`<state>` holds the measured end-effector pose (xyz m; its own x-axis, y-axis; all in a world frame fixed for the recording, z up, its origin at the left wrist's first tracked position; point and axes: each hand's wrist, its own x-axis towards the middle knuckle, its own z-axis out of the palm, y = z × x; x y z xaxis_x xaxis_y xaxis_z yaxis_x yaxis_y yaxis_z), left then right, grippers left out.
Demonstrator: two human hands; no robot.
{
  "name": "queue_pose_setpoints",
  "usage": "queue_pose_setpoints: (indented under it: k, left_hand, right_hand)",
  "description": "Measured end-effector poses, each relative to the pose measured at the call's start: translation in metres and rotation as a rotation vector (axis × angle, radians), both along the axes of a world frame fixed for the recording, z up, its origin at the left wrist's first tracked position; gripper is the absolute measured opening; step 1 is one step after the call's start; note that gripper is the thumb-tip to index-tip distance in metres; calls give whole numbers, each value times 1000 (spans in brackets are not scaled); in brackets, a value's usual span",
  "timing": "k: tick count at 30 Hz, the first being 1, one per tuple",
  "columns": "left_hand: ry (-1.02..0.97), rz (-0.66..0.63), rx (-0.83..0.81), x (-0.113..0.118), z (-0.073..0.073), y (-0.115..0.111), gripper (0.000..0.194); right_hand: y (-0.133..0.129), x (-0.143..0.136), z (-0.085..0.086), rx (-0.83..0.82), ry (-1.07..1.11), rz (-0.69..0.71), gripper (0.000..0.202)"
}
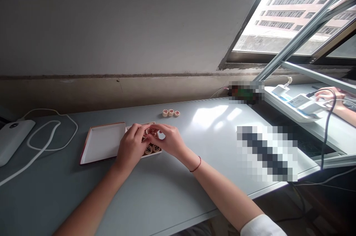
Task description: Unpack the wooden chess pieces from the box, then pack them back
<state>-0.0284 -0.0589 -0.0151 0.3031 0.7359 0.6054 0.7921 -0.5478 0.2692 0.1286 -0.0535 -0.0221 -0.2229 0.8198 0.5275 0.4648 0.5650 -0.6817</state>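
My left hand [130, 142] and my right hand [172, 140] meet over a small open box [151, 154] on the table. Between their fingertips is a round Chinese chess piece [150, 131] with a red character, and the fingers of both hands are closed on it; they partly cover it. Below, in the box, lie wooden pieces with dark characters [148, 149]; the rest of the inside is hidden by my hands. To the left lies the box's lid [104, 142], white inside. Farther back, three red-lettered pieces [171, 112] stand in a row.
A white power bank [16, 141] with a looping white cable [46, 143] is at the left. On the right stand a metal frame [300, 30] and a power strip [292, 104] with plugs. Another person's hand [330, 97] shows at the far right. Blurred patches cover two things on the table.
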Motion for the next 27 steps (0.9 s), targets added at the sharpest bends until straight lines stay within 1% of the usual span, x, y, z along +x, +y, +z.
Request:
queue_pose_setpoints:
  k: [3,5,7,10,12,14,17,22,24,27]
  left_hand:
    - [5,17,-30,1,-1,0,23]
    - [0,33,-26,0,-1,1,24]
    - [-13,41,-18,-1,-1,3,27]
    - [-35,53,-36,-7,1,6,27]
    - [-61,74,-59,-12,4,9,27]
    - [-89,101,-74,-16,8,11,26]
    - [-120,132,-80,-21,12,13,26]
    - [-144,140,-100,-23,12,14,24]
    - [-140,141,-101,-23,11,15,24]
    - [-132,143,-118,-23,8,16,24]
  right_hand:
    - [3,1,0,25,-31,-35,17]
    - [8,9,0,55,-17,-91,18]
    - [18,23,-1,87,-9,-188,18]
    - [36,49,-7,98,-66,-359,17]
    - [46,63,-14,69,-110,-452,17]
    - [54,73,-20,22,-138,-517,16]
    - [59,78,-28,-49,-188,-549,17]
    - [60,76,-36,-146,-370,-573,15]
    - [61,76,-37,-159,-413,-579,14]
    - [63,76,-39,-159,-416,-572,16]
